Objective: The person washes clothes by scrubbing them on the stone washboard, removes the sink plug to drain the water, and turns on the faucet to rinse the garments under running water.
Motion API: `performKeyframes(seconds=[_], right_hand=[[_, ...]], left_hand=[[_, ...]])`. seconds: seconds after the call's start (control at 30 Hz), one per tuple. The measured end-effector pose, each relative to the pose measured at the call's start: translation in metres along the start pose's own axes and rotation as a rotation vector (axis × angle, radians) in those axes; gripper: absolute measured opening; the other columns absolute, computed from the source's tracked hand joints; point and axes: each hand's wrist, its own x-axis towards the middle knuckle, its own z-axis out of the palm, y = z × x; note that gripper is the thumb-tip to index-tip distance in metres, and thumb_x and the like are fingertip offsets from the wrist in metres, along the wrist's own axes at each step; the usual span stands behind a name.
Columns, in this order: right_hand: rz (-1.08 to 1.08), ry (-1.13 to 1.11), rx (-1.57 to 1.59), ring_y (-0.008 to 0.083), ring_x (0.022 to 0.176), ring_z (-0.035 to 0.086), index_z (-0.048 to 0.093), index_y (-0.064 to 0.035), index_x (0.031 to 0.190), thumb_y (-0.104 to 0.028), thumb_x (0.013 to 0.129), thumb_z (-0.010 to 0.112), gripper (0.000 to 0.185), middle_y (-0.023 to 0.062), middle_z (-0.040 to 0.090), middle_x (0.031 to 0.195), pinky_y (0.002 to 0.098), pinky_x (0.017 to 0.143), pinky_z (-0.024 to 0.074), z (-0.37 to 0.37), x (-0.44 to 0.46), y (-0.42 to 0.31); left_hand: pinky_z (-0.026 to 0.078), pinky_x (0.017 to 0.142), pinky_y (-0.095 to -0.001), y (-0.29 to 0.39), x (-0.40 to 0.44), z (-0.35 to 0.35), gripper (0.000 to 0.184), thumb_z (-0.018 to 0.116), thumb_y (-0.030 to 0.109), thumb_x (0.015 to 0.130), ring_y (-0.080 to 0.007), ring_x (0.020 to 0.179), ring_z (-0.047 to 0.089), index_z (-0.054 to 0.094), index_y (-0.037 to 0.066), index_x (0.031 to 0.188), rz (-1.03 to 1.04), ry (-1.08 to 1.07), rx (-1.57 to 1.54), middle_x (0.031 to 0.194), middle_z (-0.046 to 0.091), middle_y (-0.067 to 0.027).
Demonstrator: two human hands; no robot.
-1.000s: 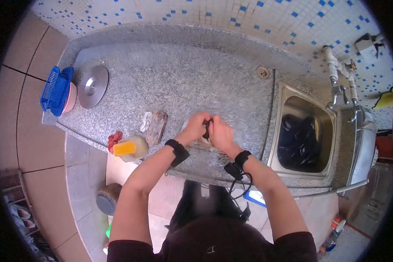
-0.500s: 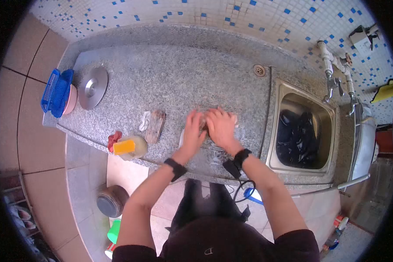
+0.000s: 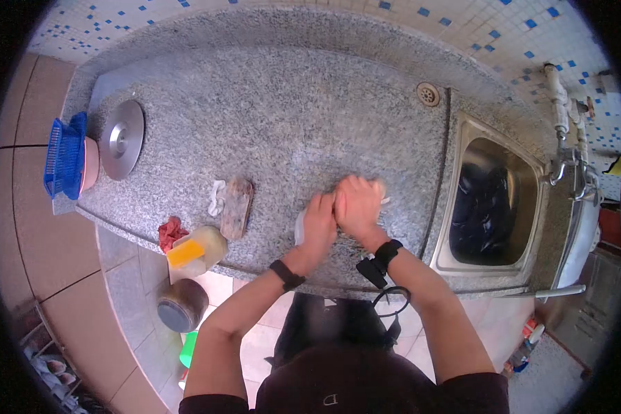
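Low over the front middle of the granite counter (image 3: 290, 124), my left hand (image 3: 317, 226) and my right hand (image 3: 357, 209) press together side by side, fingers closed. What they grip is mostly hidden under them. A pale, cloth-like edge (image 3: 299, 228) shows left of my left hand, and a pale bit (image 3: 383, 192) sticks out beyond my right fingers. Left of the hands lie a worn block (image 3: 237, 209) and a crumpled white piece (image 3: 217, 198). Closer to the front edge are a red cloth (image 3: 172, 234) and a cloudy container (image 3: 212, 243) beside an orange-yellow block (image 3: 185, 253).
Dark fabric (image 3: 484, 214) lies in the steel sink (image 3: 455, 255) at the right, beneath taps (image 3: 564, 165). A metal lid (image 3: 123, 140), blue baskets (image 3: 65, 157) and a pink bowl (image 3: 90, 163) stand at the left end. A round drain (image 3: 428, 94) is at the back.
The dark item seen between my hands a second ago is out of sight. My hands spread flatter, then closed together again, lower on the counter. The view has shifted.
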Motion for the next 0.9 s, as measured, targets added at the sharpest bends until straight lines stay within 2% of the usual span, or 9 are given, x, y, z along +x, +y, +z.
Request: performKeyframes(seconds=[0.1, 0.23, 0.43, 0.6, 0.7, 0.77, 0.8, 0.87, 0.9], right_hand=[[-0.008, 0.005, 0.034, 0.0276, 0.081, 0.057, 0.060, -0.0114, 0.080, -0.021, 0.088, 0.056, 0.013, 0.0073, 0.057, 0.083, 0.0432, 0.074, 0.0372, 0.001, 0.006, 0.003], [-0.018, 0.020, 0.056, 0.0274, 0.079, 0.058, 0.060, -0.0117, 0.079, -0.020, 0.088, 0.056, 0.012, 0.0071, 0.057, 0.082, 0.0426, 0.072, 0.0371, 0.002, 0.010, 0.005], [-0.037, 0.044, 0.087, 0.0282, 0.075, 0.058, 0.059, -0.0115, 0.077, -0.020, 0.085, 0.059, 0.012, 0.0071, 0.056, 0.078, 0.0432, 0.071, 0.0372, 0.005, 0.012, 0.007], [-0.042, 0.078, 0.078, 0.0278, 0.079, 0.061, 0.062, -0.0117, 0.079, -0.025, 0.084, 0.061, 0.014, 0.0076, 0.061, 0.080, 0.0452, 0.074, 0.0390, 0.003, 0.003, 0.008], [-0.063, 0.165, 0.057, 0.0285, 0.077, 0.062, 0.063, -0.0117, 0.078, -0.027, 0.084, 0.062, 0.016, 0.0062, 0.062, 0.081, 0.0455, 0.072, 0.0391, -0.007, -0.006, 0.008], [-0.059, 0.034, 0.125, 0.0304, 0.090, 0.062, 0.067, -0.0100, 0.095, -0.034, 0.088, 0.064, 0.026, 0.0089, 0.064, 0.093, 0.0460, 0.078, 0.0402, -0.022, -0.011, 0.012], [-0.051, 0.058, 0.115, 0.0304, 0.090, 0.062, 0.067, -0.0100, 0.095, -0.034, 0.088, 0.064, 0.026, 0.0089, 0.064, 0.093, 0.0460, 0.078, 0.0402, -0.029, -0.016, 0.015], [-0.115, 0.070, 0.348, 0.0316, 0.107, 0.059, 0.062, -0.0079, 0.120, -0.043, 0.091, 0.065, 0.046, 0.0123, 0.063, 0.109, 0.0468, 0.085, 0.0403, -0.046, -0.027, 0.027], [-0.095, -0.109, 0.345, 0.0353, 0.119, 0.054, 0.050, -0.0069, 0.139, -0.046, 0.086, 0.071, 0.069, 0.0160, 0.057, 0.127, 0.0479, 0.095, 0.0402, -0.072, -0.037, 0.036]], left_hand=[[0.049, 0.073, -0.0519, 0.004, 0.010, -0.009, 0.034, 0.056, -0.006, 0.078, -0.0459, 0.091, 0.058, 0.054, 0.002, 0.112, -0.047, -0.050, -0.081, 0.103, 0.056, -0.0228], [0.049, 0.071, -0.0526, 0.006, 0.019, -0.016, 0.032, 0.058, -0.005, 0.076, -0.0462, 0.088, 0.059, 0.054, 0.001, 0.107, -0.071, -0.108, -0.051, 0.101, 0.057, -0.0234], [0.050, 0.069, -0.0505, -0.011, 0.028, -0.008, 0.023, 0.064, -0.003, 0.077, -0.0448, 0.084, 0.063, 0.055, 0.000, 0.098, -0.051, -0.055, -0.093, 0.092, 0.062, -0.0236], [0.053, 0.072, -0.0467, 0.002, 0.027, -0.019, 0.024, 0.070, 0.009, 0.080, -0.0423, 0.087, 0.067, 0.063, 0.000, 0.101, -0.053, -0.054, -0.243, 0.091, 0.068, -0.0226], [0.054, 0.075, -0.0449, 0.001, 0.021, -0.011, 0.030, 0.076, 0.017, 0.081, -0.0399, 0.091, 0.070, 0.066, 0.003, 0.106, -0.123, -0.071, -0.130, 0.096, 0.070, -0.0230], [0.055, 0.076, -0.0443, 0.007, 0.019, -0.013, 0.031, 0.077, 0.019, 0.082, -0.0384, 0.092, 0.070, 0.067, 0.002, 0.107, -0.159, -0.079, -0.060, 0.097, 0.071, -0.0226], [0.055, 0.076, -0.0437, 0.009, 0.017, -0.013, 0.031, 0.077, 0.018, 0.083, -0.0378, 0.092, 0.071, 0.067, 0.002, 0.108, -0.149, -0.071, -0.009, 0.097, 0.071, -0.0226], [0.055, 0.077, -0.0435, 0.004, 0.015, -0.012, 0.031, 0.076, 0.017, 0.084, -0.0353, 0.091, 0.071, 0.067, 0.001, 0.109, -0.081, -0.060, -0.047, 0.096, 0.072, -0.0211], [0.055, 0.078, -0.0432, 0.011, 0.015, -0.007, 0.031, 0.075, 0.016, 0.085, -0.0327, 0.089, 0.072, 0.067, 0.000, 0.111, -0.044, -0.049, -0.089, 0.095, 0.072, -0.0195]])
